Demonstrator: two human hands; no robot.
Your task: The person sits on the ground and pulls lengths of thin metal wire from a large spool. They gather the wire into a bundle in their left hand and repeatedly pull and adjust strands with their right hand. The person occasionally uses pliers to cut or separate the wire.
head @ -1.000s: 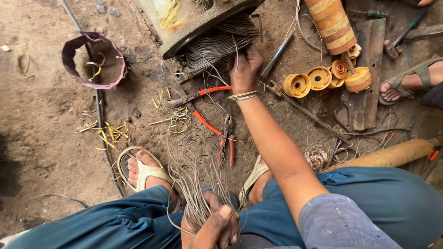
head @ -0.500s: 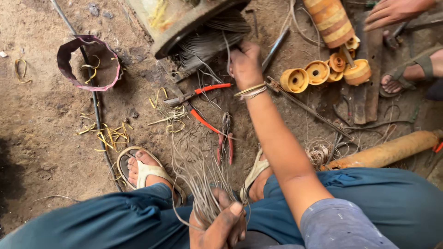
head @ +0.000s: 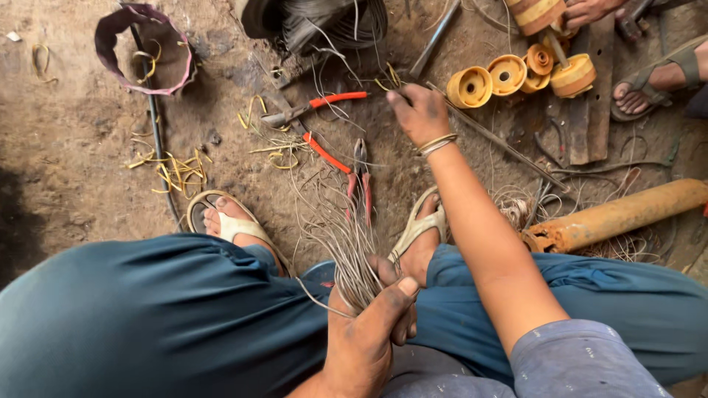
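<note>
Gripping a bundle of thin grey wires (head: 352,258), the left hand (head: 369,332) is closed around their lower ends, thumb pressed across the strands, low between the knees. From that fist the wires fan upward over the dirt floor (head: 59,169). The right hand (head: 417,110) is stretched out ahead, fingers pinched together on one thin strand, bangles at the wrist. Just left of it lie orange-handled pliers (head: 313,107), and nearer the feet a second red-handled pair (head: 360,177). Both feet rest in pale sandals (head: 236,225) either side of the bundle. Farther out sits a motor winding of dark wire (head: 324,22), yellow spools (head: 509,74) on a plank, a rusty orange pipe (head: 619,214), and a bent maroon ring (head: 144,48). Another person's hand (head: 594,11) and sandalled foot (head: 649,81) show at the top right.
</note>
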